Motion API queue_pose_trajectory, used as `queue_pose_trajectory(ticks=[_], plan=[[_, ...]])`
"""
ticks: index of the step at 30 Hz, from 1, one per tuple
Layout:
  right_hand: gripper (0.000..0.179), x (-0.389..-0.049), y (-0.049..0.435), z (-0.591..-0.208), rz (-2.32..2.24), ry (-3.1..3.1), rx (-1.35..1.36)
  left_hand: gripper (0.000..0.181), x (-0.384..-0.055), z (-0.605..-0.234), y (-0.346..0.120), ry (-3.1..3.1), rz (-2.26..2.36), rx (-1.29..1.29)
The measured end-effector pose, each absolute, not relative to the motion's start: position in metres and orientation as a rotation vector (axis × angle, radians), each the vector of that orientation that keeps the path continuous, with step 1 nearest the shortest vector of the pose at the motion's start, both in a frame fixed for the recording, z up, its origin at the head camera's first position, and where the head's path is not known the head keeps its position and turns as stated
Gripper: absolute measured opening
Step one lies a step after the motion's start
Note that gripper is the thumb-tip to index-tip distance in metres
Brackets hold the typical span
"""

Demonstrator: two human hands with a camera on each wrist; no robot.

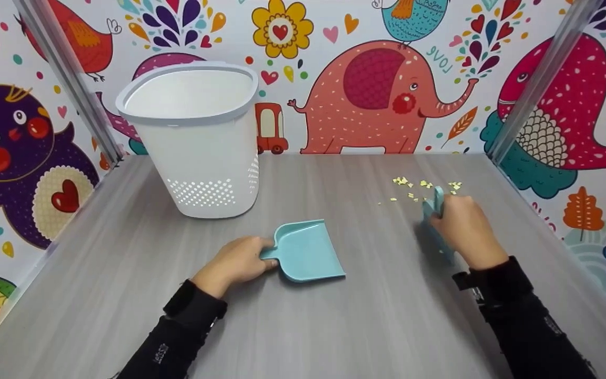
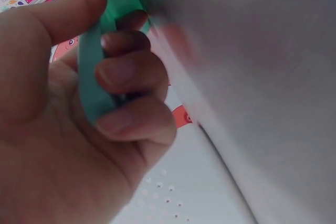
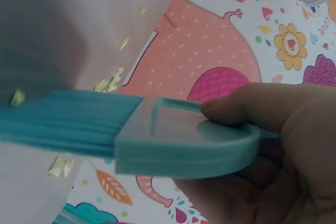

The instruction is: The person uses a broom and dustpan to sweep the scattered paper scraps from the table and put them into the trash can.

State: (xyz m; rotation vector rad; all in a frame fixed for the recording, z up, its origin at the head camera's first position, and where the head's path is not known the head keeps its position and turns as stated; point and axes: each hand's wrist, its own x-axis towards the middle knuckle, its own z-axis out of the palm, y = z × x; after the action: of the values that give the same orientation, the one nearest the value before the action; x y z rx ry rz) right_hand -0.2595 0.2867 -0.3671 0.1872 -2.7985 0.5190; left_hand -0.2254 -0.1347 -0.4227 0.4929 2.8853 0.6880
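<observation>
My left hand [image 1: 239, 261] grips the short handle of a light blue dustpan [image 1: 308, 252], whose wide mouth faces right on the table. In the left wrist view the fingers curl round that handle [image 2: 93, 77]. Further right, my right hand [image 1: 463, 226] holds a matching hand brush [image 1: 436, 216] by its handle. The brush's teal bristles [image 3: 68, 121] point down at the table in the right wrist view, with the thumb lying on the handle's top. Small yellow scraps [image 1: 402, 181] lie scattered just beyond and beside the brush; a few show near the bristles.
A tall white wastebasket [image 1: 198, 152] with a grey rim stands at the back left, behind the dustpan. Walls printed with cartoon animals [image 1: 371, 100] close in the grey table [image 1: 376, 316] at the back and both sides.
</observation>
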Motion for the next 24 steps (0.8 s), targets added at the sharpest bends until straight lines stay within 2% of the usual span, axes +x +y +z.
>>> queue_pose_trajectory(ticks=[4, 8, 19, 24], plan=[[0.014, -0.261, 0.290, -0.361, 0.681, -2.778, 0.201, 0.026, -0.225, -0.424, -0.136, 2.887, 0.682, 0.474], [0.024, -0.262, 0.304, -0.355, 0.775, -2.650, 0.185, 0.022, -0.226, -0.424, -0.136, 2.876, 0.700, 0.489], [0.026, -0.270, 0.363, -0.358, 0.561, -2.630, -0.031, 0.027, -0.226, -0.424, -0.135, 2.867, 0.714, 0.472], [0.025, -0.275, 0.380, -0.365, 0.451, -2.661, -0.108, 0.022, -0.227, -0.424, -0.134, 2.866, 0.715, 0.481]])
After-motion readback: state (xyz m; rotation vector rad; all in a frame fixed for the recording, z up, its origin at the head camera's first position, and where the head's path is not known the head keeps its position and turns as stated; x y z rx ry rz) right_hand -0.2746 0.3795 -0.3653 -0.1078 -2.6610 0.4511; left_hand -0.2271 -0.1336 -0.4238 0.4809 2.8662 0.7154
